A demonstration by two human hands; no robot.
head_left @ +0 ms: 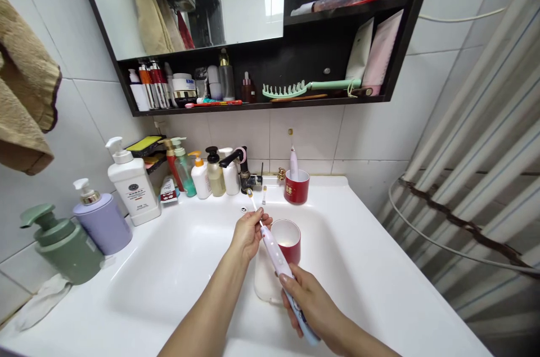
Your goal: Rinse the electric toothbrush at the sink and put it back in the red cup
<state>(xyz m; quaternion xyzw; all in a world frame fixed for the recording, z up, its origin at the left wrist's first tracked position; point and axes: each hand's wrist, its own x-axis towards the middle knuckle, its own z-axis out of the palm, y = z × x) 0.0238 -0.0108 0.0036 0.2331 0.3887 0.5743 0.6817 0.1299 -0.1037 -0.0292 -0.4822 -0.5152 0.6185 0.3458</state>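
Note:
Over the white sink (177, 267) I hold an electric toothbrush (276, 256) in both hands. My right hand (310, 292) wraps round its pink and blue handle. My left hand (250, 232) pinches the thin neck of the brush head (250, 194), which points up toward the faucet. Behind the handle a red cup (290, 242) with a white inside stands in the basin, partly hidden. On the back ledge a second red cup (296, 191) holds another pink electric toothbrush (293, 157). A small loose brush head (264, 195) stands near the faucet.
The black faucet (241, 163) rises at the back of the sink. Several pump bottles (202, 177) line the left and back ledges. Overhead hangs a dark shelf (253, 107) with a green hairbrush (287, 90) and cosmetics. At right hangs a folded, striped curtain (476, 188).

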